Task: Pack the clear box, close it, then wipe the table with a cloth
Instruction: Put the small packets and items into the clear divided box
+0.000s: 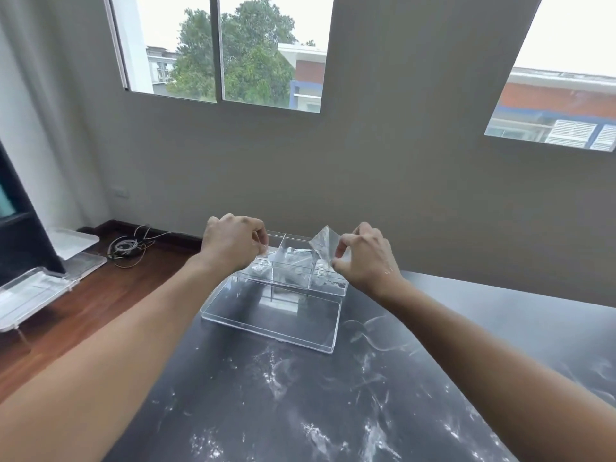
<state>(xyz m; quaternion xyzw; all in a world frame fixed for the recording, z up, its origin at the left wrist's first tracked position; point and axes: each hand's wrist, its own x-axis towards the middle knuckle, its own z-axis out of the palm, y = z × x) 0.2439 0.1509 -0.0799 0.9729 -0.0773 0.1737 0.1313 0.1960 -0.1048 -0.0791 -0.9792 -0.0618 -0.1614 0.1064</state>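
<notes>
We record the bench (333, 411) as dark grey to black, patterned with white powdery smears and swirls. The box (293, 278) and its lid (273, 318) are colourless and clear, as is the film (321, 243). The floor (100, 295) is reddish-brown wood. The wall (383, 161) is plain grey-beige. The trays (40, 288) are translucent white.

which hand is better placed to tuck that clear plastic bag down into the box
Right, probably. The right hand already pinches the raised corner of the clear plastic bag, directly above the right-hand compartments of the clear box. The left hand only pinches the bag's far left edge.
</notes>
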